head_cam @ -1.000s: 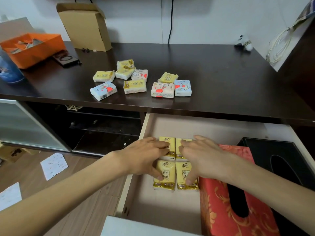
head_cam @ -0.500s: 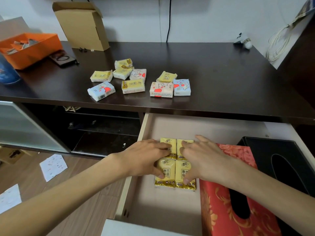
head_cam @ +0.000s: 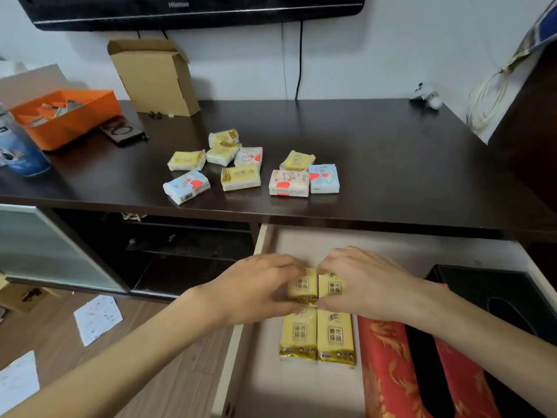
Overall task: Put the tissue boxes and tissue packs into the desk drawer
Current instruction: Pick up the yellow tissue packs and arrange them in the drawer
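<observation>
1. Tissue packs in gold and yellow wrap lie four together in the drawer (head_cam: 301, 396), near its left wall and just beside the red tissue box (head_cam: 388, 372); the near pair (head_cam: 318, 336) lies flat and untouched; the far pair (head_cam: 316, 286) sits between the two hands.
2. Left hand (head_cam: 256, 292) has fingers and thumb curled round the left pack of that far pair; right hand (head_cam: 366, 285) pinches the right one the same way; neither has let go.
3. Risk as I judge it: squeezing the far pair together could ride one pack up over its neighbour, or nudge the near pair out of line, since all four touch edge to edge.
4. Another risk: the soft wrap may buckle under the thumbs, leaving the packs skewed and eating the room needed later.
5. Nine small packs (head_cam: 241, 178) wait loose on the desk (head_cam: 391, 164) toward its front edge; the one nearest the front edge (head_cam: 187, 187) could be swept off by a hasty reach, I'd guess.
6. Black tissue box (head_cam: 494, 300) sits at the drawer's right side, behind the right forearm; how it meets the red box I cannot tell.
7. Hidden: the fingertips under both hands, the far ends of the gripped packs, and the drawer's near right corner, cut off by the frame; whether more packs lie beneath the hands I cannot say.
8. Small print on the wrappers is too fine to read.
</observation>
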`<state>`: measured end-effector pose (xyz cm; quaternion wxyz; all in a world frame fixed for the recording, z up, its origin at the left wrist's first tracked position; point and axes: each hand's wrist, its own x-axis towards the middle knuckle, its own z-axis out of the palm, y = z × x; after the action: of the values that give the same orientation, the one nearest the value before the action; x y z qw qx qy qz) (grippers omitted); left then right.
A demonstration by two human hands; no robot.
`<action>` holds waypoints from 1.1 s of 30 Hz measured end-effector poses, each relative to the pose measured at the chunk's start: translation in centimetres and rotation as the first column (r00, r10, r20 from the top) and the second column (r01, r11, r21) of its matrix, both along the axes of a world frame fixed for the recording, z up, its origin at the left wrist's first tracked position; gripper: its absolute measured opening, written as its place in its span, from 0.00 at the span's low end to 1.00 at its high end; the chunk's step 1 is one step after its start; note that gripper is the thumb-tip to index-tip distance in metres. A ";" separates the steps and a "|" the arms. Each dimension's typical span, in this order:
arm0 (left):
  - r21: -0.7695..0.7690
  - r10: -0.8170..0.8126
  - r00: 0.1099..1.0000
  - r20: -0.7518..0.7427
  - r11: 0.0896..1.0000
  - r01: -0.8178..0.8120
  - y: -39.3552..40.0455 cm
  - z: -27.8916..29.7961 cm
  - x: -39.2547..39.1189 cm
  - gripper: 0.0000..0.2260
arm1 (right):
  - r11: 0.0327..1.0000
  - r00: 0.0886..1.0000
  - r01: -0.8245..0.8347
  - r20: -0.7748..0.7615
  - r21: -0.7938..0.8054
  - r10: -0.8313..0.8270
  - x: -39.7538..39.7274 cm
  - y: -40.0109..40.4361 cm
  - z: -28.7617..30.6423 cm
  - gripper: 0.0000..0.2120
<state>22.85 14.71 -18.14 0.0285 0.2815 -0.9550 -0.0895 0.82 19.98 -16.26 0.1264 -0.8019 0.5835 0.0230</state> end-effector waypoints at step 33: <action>-0.045 0.851 0.520 -0.077 0.518 -0.854 -25.1 5.7 11.0 0.21 | 0.975 0.982 -0.123 0.116 -0.184 0.146 9.9 -24.7 5.7 0.30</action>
<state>33.85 -10.43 -12.40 0.1012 0.7093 -0.6968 -0.0334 10.72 -4.71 -10.52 0.0906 -0.8474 0.5181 -0.0720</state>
